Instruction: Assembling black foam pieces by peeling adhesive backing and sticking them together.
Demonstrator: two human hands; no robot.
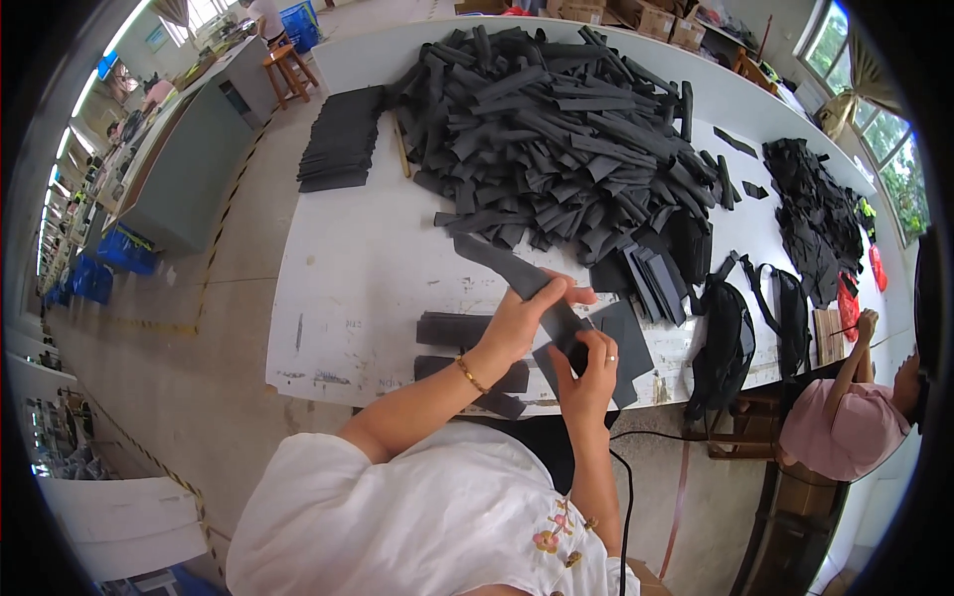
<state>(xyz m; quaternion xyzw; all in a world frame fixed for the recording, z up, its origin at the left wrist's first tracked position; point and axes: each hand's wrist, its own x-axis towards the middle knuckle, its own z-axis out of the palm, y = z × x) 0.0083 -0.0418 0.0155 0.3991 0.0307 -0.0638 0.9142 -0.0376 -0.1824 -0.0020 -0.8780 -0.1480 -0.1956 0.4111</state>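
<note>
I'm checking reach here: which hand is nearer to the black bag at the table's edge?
Right. The right hand pinches the dark strip close beside the black bag. The left hand grips the same strip farther from the bag.

Bright daylight came from windows (874, 109) at upper right and upper left; fisheye bending and dark vignette ringed the sharp frame.

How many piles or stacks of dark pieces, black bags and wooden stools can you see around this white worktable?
Heaps of loose dark strips and pieces: 2, the big pile and the smaller pile
Neat flat stack: 1
Black bags: 2
Wooden stool: 1
Total: 6
</note>
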